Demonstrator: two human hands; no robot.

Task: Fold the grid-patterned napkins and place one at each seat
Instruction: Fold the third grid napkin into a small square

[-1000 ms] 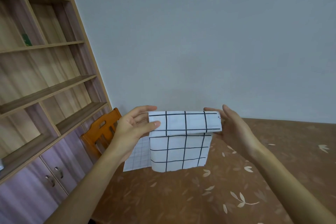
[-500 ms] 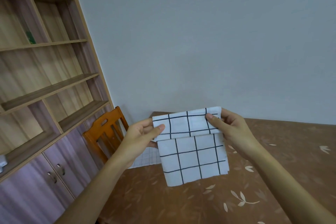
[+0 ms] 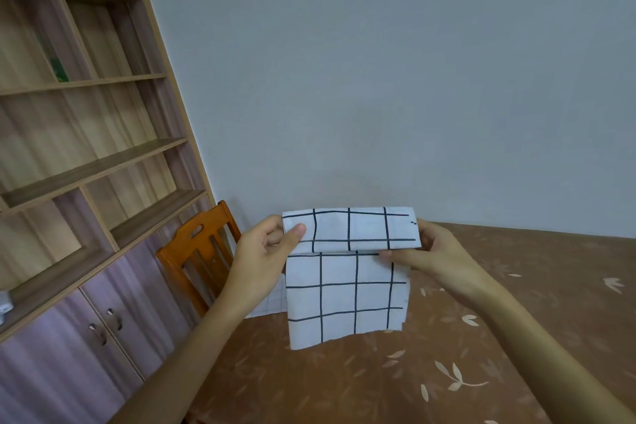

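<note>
- Above the far left corner of the table (image 3: 516, 337), the grid-patterned napkin (image 3: 347, 289) hangs in the air between both hands, clear of the brown leaf-print cloth.
- Compared with half a second ago, the napkin is level again. It was tilted down to the right then, and its top edge now runs nearly straight across.
- The folded band (image 3: 351, 229) along the top lies flatter and squarer than the loose roll seen a second ago, and its lower edge forms a clean line over the hanging panel.
- The left hand (image 3: 261, 251) pinches the band's left end, thumb on the front and fingers behind.
- The right hand (image 3: 437, 251) grips the right end. One digit has slid down to lie along the band's lower edge, where before it pressed on the band's face.
- A second napkin (image 3: 266, 306) with a finer grid lies on the table behind the left wrist, beside the wooden chair (image 3: 192, 251).
- By my judgement the first fold is set but the folding is unfinished, since most of the panel hangs loose. More turns seem needed before this napkin can go down at a seat.
</note>
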